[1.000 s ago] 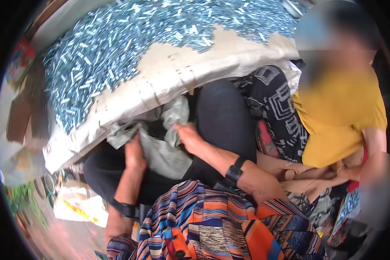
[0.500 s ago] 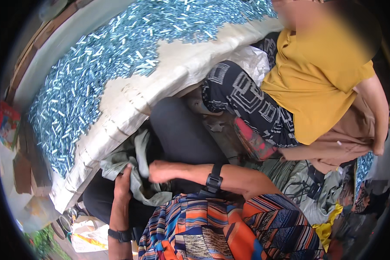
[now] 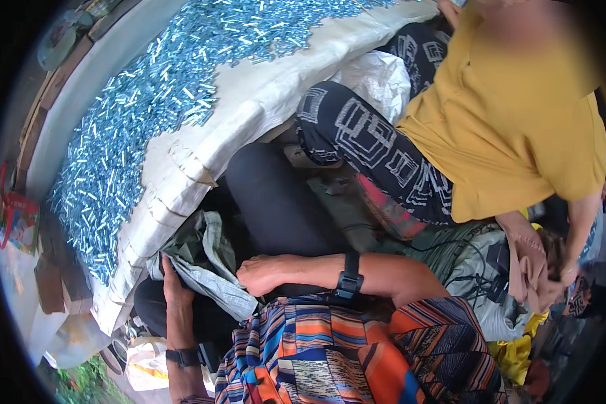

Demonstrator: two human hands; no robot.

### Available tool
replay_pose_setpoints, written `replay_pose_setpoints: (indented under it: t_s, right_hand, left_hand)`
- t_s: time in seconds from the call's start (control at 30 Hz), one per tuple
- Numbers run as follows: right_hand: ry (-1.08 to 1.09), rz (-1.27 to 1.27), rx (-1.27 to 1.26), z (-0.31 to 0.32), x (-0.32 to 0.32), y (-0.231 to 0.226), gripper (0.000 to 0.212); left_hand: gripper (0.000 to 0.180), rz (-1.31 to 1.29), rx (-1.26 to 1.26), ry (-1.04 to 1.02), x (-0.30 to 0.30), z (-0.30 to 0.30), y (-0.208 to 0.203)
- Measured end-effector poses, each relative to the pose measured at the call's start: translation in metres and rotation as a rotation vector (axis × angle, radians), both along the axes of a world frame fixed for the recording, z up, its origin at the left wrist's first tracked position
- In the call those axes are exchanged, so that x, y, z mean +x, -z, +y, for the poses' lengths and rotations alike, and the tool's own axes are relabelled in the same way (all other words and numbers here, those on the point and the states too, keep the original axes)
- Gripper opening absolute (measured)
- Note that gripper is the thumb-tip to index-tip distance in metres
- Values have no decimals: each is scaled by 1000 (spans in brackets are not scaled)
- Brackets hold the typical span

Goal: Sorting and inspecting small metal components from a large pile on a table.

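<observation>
A grey-green woven sack (image 3: pixel 212 252) lies across my lap, its mouth spread between my two hands. My left hand (image 3: pixel 176 281) grips the sack's rim at the left. At the opposite rim my right hand (image 3: pixel 257 273) is closed on the cloth, with the fingertips partly hidden. Just beyond the sack is a pale sheet-lined bed (image 3: pixel 182 158) with a raised edge. Spread over it are many short, shiny blue tube-like pieces (image 3: pixel 138 111). What the sack holds, if anything, does not show.
To my right sits a person in a yellow top (image 3: pixel 498 128), whose patterned trouser leg (image 3: pixel 377 145) comes close to my knee (image 3: pixel 269 182). That person handles brown cloth (image 3: pixel 535 266). A white bag (image 3: pixel 374 84) lies by their legs, and a red-handled bag (image 3: pixel 19 219) at far left.
The sack's mouth has been pulled wider and its cloth is stretched flatter. The other person has leaned away, and the brown cloth has moved down toward the pile at the right.
</observation>
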State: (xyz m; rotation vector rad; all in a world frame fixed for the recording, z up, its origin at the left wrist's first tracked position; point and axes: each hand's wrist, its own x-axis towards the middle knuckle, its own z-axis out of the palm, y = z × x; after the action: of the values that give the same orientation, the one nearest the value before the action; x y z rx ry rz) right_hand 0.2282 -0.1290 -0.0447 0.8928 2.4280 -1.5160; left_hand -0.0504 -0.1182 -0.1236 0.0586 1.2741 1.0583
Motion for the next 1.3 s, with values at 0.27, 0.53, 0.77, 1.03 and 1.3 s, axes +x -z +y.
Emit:
replay_pose_setpoints:
  t_s: [0.27,0.53,0.77,1.03,1.3]
  right_hand:
    - [36,-56,83,8,-5,-9,24]
    - [459,38,221,32,7,-21,51]
    - [612,-104,353,69,-23,18,79]
    - [645,-149,-93,69,-28,54,81]
    - [568,-55,-17,51,-23,99,72]
  left_hand:
    - [29,175,3,-63,3,-7,-13]
    - [23,715,88,691,20,-48,-80]
    - [23,1290,516,1147,30,-76,-90]
    - [23,1391,546,1053,24,-81,-84]
    - [88,1245,407,649,31,-71,-81]
